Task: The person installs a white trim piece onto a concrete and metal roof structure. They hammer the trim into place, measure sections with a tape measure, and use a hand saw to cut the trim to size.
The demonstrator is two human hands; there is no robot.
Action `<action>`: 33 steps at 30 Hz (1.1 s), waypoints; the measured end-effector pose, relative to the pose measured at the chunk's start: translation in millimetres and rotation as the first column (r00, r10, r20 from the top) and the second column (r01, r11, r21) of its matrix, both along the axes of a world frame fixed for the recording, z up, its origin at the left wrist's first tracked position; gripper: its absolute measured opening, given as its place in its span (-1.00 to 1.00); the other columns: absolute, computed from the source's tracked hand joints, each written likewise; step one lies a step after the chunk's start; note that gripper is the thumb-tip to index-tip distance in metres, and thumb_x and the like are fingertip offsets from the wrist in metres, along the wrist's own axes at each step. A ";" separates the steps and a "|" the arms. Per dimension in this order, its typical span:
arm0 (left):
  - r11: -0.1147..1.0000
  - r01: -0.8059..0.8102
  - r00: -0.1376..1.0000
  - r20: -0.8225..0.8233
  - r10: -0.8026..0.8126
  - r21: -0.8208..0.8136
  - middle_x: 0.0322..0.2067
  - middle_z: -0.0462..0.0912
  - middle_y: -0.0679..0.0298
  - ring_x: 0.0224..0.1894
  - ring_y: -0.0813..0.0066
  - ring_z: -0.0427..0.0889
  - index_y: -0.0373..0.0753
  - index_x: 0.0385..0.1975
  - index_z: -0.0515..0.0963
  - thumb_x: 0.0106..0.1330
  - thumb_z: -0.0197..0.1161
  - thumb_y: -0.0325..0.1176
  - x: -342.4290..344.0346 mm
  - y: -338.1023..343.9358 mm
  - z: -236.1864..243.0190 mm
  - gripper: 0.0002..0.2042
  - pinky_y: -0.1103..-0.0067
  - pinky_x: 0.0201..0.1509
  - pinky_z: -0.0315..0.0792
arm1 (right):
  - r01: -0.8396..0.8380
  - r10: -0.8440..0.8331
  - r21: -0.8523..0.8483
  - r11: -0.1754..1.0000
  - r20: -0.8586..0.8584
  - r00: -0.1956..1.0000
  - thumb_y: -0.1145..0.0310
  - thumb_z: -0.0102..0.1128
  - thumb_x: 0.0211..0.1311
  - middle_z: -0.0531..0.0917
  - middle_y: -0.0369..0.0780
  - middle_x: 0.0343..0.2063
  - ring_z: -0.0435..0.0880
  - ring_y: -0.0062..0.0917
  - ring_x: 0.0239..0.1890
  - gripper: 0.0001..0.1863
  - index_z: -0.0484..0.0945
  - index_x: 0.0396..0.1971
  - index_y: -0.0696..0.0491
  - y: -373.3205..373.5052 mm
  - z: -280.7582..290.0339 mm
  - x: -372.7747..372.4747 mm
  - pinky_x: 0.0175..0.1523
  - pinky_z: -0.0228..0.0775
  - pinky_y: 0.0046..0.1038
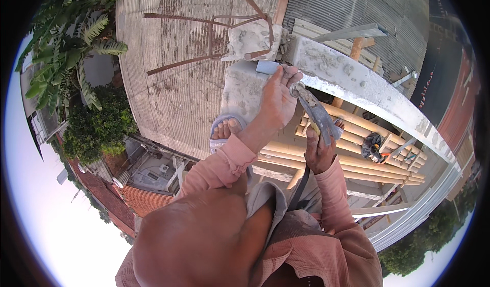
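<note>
1. The left hand (278,100) reaches up to the top of a concrete column (245,90). Its fingers (286,74) lie half curled against a small grey piece (266,66) at the column's upper edge; whether they pinch it or only steady it cannot be told.
2. The right hand (319,151) is clenched round the handle of a hammer (316,114). The hammer's head lies just beside the left fingertips, close under the concrete beam (357,82).
3. Just above the left fingers sits a rough concrete block (250,39) with rusty rebar (204,37) bent out from it over a corrugated roof (178,82).
4. Below the right fingers lie bamboo poles (352,157) as a platform, with a second person (375,146) crouched well apart from both hands.
5. A sandalled foot (224,131) rests on the column's ledge, below the left wrist.
6. As a judgement: the work at the column top looks mid-way. The concrete is cast and the hammer is raised near the joint, yet the block is ragged and the bars are bare, so chipping or fixing there seems unfinished.
</note>
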State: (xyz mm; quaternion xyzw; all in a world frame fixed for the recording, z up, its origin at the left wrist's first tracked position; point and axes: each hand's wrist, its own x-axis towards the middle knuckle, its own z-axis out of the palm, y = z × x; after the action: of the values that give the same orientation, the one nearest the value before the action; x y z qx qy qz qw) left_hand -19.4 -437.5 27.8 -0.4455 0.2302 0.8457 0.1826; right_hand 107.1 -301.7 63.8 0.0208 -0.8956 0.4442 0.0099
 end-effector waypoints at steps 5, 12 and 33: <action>0.999 0.035 0.992 -0.121 -0.033 0.010 -0.33 0.56 0.37 -0.17 0.39 0.58 -0.12 -0.07 0.46 0.59 0.04 -0.21 10.3 -0.2 -14.5 -0.85 0.42 -0.11 0.42 | 0.007 -0.007 0.001 1.000 0.049 0.999 0.42 0.21 0.36 0.65 0.16 -0.09 0.69 -0.07 -0.47 -0.67 0.54 0.04 0.25 0.2 -4.7 5.8 -0.45 0.50 -0.23; 0.998 0.060 0.981 -0.187 -0.059 -0.003 -0.38 0.55 0.36 -0.20 0.39 0.56 -0.13 -0.13 0.48 0.59 0.04 -0.23 14.4 0.3 -18.8 -0.85 0.43 -0.15 0.41 | -0.007 0.009 0.038 0.999 -0.055 0.998 0.46 0.28 0.25 0.63 0.09 -0.20 0.65 -0.07 -0.49 -0.60 0.46 0.06 0.22 -0.8 -9.1 9.4 -0.45 0.47 -0.19; 0.986 -0.130 0.991 0.056 0.124 0.106 -0.31 0.63 0.42 0.03 0.49 0.63 -0.13 -0.16 0.50 0.56 0.10 -0.29 -4.9 3.6 8.1 -0.90 0.46 0.00 0.50 | -0.136 0.148 0.063 0.989 -0.248 0.958 0.39 0.28 0.18 0.66 -0.05 -0.19 0.73 -0.18 -0.33 -0.62 0.48 -0.03 0.22 21.9 -42.2 -0.2 -0.33 0.59 -0.30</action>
State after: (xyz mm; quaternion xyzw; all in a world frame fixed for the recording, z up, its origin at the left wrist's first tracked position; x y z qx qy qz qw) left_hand -24.3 -433.9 35.9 -0.4692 0.1501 0.8558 0.1580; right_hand 106.9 -279.8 21.7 0.1413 -0.8931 0.4172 0.0911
